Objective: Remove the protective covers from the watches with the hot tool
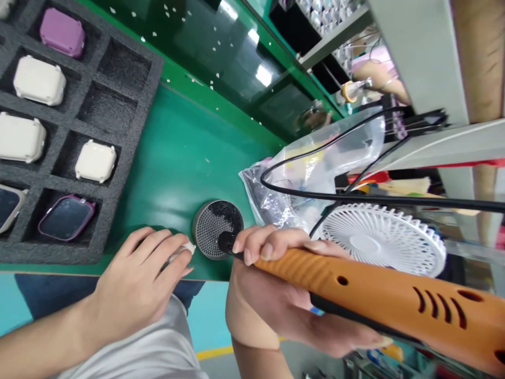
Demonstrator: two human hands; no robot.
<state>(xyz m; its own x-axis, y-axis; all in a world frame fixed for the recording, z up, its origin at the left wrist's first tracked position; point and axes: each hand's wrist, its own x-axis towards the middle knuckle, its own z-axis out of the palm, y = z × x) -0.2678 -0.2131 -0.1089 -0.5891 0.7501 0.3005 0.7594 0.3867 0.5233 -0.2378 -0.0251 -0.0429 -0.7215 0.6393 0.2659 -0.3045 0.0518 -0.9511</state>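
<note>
**Near, in the hands.** My right hand: closed around an orange-handled tool, possibly a soldering iron, with its black tip at the round perforated metal canister. The handle looks light and stiff, best held around the orange grip, clear of the vents. My left hand: fingers narrow, pinching a small white piece, mostly hidden, probably light and best taken by its edges.

**On the bench.** Green mat, with the canister on it, partly filled with black matter. Black foam tray, its cells holding rounded device casings: white, purple, and a dark-faced one with a pink rim.

**Farther.** Clear plastic bag, white fan, black cable. Beyond them, a co-worker's hand.
</note>
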